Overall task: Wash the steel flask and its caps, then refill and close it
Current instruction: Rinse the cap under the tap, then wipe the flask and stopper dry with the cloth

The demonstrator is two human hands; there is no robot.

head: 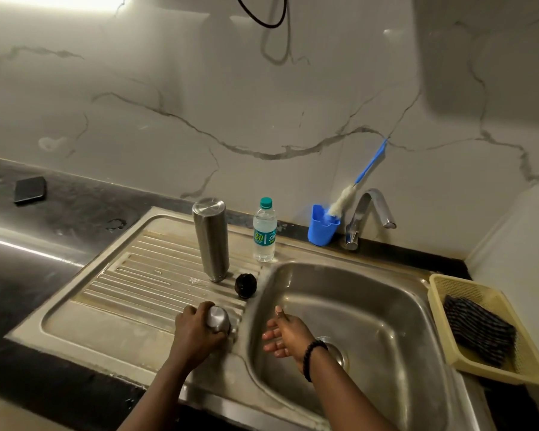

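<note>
The steel flask (211, 239) stands upside down on the ribbed drainboard (143, 275), mouth on the steel. A black inner cap (246, 285) lies just to its right near the basin edge. My left hand (196, 332) grips the steel outer cap (218, 318) on the drainboard's near right corner. My right hand (282, 334) hovers over the sink basin (371, 306) with fingers spread and relaxed, holding nothing. A clear water bottle (264, 233) with a green cap stands behind the flask.
A blue holder (322, 227) with a bottle brush (355, 185) stands beside the chrome tap (371, 213). A yellow basket (526, 353) with a dark striped cloth (479, 329) sits right of the sink. A phone (30, 189) lies on the dark counter at far left.
</note>
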